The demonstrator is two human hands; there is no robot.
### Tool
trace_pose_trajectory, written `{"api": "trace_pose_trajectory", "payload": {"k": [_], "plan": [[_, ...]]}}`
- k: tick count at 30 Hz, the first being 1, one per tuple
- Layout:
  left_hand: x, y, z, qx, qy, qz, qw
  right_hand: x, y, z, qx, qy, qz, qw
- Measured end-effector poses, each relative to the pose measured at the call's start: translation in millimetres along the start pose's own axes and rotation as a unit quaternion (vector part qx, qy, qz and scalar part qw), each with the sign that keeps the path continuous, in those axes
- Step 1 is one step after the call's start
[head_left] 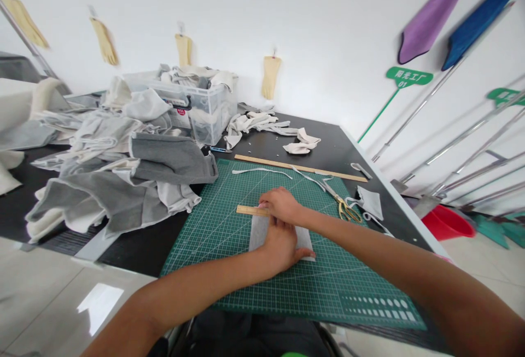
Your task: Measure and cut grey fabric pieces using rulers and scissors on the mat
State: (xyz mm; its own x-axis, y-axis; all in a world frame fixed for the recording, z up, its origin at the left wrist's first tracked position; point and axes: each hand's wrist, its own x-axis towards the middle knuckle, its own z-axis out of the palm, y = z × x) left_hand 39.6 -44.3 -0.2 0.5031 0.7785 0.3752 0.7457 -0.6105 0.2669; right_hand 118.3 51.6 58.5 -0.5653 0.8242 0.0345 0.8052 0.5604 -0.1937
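A small light-grey fabric piece [257,234] lies on the green cutting mat [229,209]. My left hand [283,245] rests flat on the fabric, fingers stretched toward the right. My right hand [281,204] sits just behind it, fingers curled down onto a short wooden ruler [250,210] that lies across the fabric's far edge. Whether that hand holds a pen or chalk is hidden.
Gold-handled scissors [342,204] and fabric scraps [371,201] lie right of the hands. A long wooden ruler [299,167] sits at the mat's far edge. A heap of grey and white cloth [123,176] fills the left, a clear plastic bin [205,108] behind it.
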Motion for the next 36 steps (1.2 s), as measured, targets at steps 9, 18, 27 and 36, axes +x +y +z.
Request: {"api": "trace_pose_trajectory", "payload": {"k": [9,18,27,36], "plan": [[-0.2,-0.5,-2.7,0.014,-0.031,0.007,0.999,-5.9,3.3,0.5,0.019,0.002,-0.001,1.000],[-0.1,-0.3,-3.6,-0.008,-0.033,-0.001,0.999,6.3,-7.3,5.2,0.037,-0.003,-0.019,0.999],[-0.4,1.5,-6.2,0.018,-0.028,0.006,0.999,-3.3,12.2,-7.0,0.010,-0.038,-0.032,0.999],[-1.0,1.0,-4.7,0.026,-0.028,0.017,0.999,-16.0,26.3,-11.0,0.028,-0.044,-0.008,0.999]]}}
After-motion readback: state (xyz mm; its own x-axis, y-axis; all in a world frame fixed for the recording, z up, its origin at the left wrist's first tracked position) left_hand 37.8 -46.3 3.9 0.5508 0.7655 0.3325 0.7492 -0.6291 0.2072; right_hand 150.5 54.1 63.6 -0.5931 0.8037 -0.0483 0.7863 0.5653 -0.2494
